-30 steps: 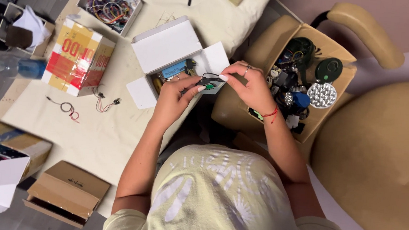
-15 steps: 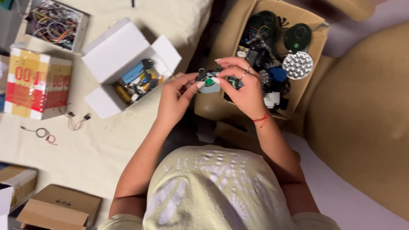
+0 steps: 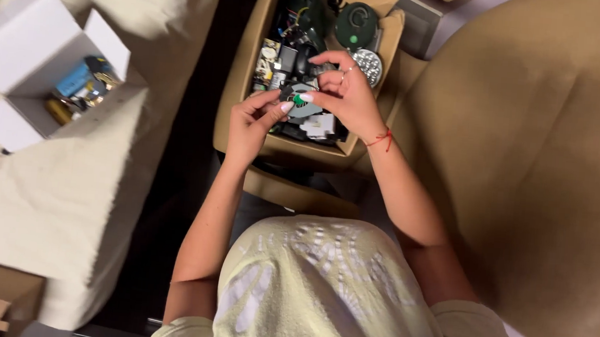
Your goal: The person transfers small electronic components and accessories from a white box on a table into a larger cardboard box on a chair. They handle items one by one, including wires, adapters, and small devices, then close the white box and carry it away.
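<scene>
At frame centre, a small green part (image 3: 295, 100) is pinched between the fingertips of the left hand (image 3: 252, 120) and the right hand (image 3: 349, 94), above the cardboard box (image 3: 239, 85) of electronics. Farther left, an open white box (image 3: 25, 40) is seen on the cloth-covered worktop (image 3: 45, 227).

Cardboard box (image 3: 239, 85): brown corrugated card, matt, rough edges.
Small part (image 3: 295, 98) between both hands: hard plastic, green and black, slight gloss.
Round lamp disc (image 3: 369, 64): shiny, metallic, studded face.
White box (image 3: 22, 32): smooth paperboard, matt.
Table cover (image 3: 61, 207): cream cloth, soft, creased.
Armchair (image 3: 528, 172): tan upholstery, matt, fine-napped.
Shirt (image 3: 332, 299): pale yellow knit cloth.
</scene>
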